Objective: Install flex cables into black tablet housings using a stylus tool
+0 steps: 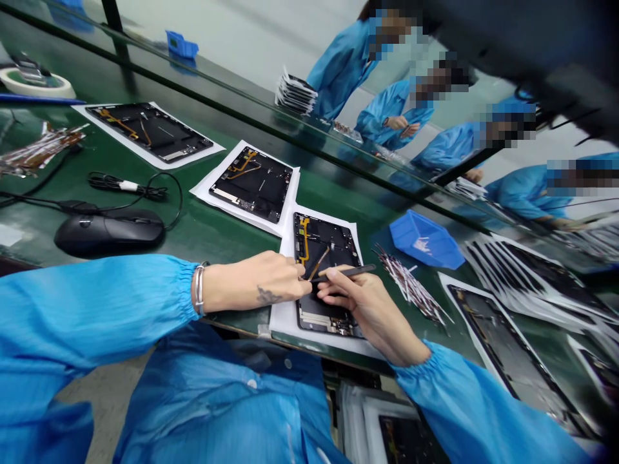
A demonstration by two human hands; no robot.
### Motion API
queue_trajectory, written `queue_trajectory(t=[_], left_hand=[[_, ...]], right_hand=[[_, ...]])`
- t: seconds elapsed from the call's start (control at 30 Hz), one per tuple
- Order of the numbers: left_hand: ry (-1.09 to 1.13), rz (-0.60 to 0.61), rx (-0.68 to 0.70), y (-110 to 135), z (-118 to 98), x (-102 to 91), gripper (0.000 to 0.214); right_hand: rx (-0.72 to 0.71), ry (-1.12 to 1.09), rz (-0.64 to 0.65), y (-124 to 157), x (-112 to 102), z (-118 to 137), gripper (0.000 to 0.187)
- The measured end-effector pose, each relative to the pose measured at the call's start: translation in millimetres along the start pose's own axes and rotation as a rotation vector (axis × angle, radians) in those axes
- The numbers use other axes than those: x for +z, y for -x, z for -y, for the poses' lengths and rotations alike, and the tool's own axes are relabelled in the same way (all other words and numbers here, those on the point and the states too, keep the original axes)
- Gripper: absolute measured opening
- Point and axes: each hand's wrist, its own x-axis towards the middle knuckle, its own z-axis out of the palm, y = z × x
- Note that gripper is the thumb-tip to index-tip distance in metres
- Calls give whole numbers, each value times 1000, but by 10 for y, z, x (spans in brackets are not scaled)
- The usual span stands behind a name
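Note:
My right hand (362,303) grips black tweezers (360,270), their tip pointing left over a dark tablet housing (333,235). My left hand (264,280) reaches in from the left with its fingers curled together near the tweezer tip; whatever they pinch is hidden. The housing lies on a white sheet (285,322) by the front edge of the bench. Along its left side runs an orange flex cable (304,238). A thin brownish strip (319,261) slants up from between the hands.
Two similar housings (258,183) (157,132) lie on sheets to the left, behind a black mouse (110,232) and cables. To the right are a bundle of thin strips (411,283), a blue bin (425,238) and more housings (507,341). Co-workers sit beyond the glass-like divider.

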Motion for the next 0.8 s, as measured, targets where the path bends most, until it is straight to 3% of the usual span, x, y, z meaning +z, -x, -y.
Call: queue_trajectory(t=[0.1, 0.2, 0.3, 0.4, 0.47, 0.63, 0.73, 0.8], left_hand=[[-6, 56, -37, 2, -14, -15, 16], [57, 38, -85, 34, 39, 52, 22], [238, -144, -174, 110, 139, 158, 30], [447, -383, -365, 210, 187, 195, 34], [617, -454, -506, 262, 160, 163, 38], [1061, -403, -707, 236, 33, 3, 58], [1242, -316, -782, 93, -11, -73, 57], [1313, -347, -877, -20, -36, -105, 59]], right_hand=[[-15, -9, 8, -12, 4, -7, 46], [-75, -3, -30, -4, -82, -28, 47], [-223, -53, -174, 42, -289, -90, 44], [-361, -148, -342, 93, -505, -209, 39], [-393, -187, -386, 116, -574, -302, 37], [-461, -172, -306, 168, -475, -402, 30], [-543, -123, -213, 223, -397, -381, 26], [-569, -154, -181, 259, -381, -375, 26]])
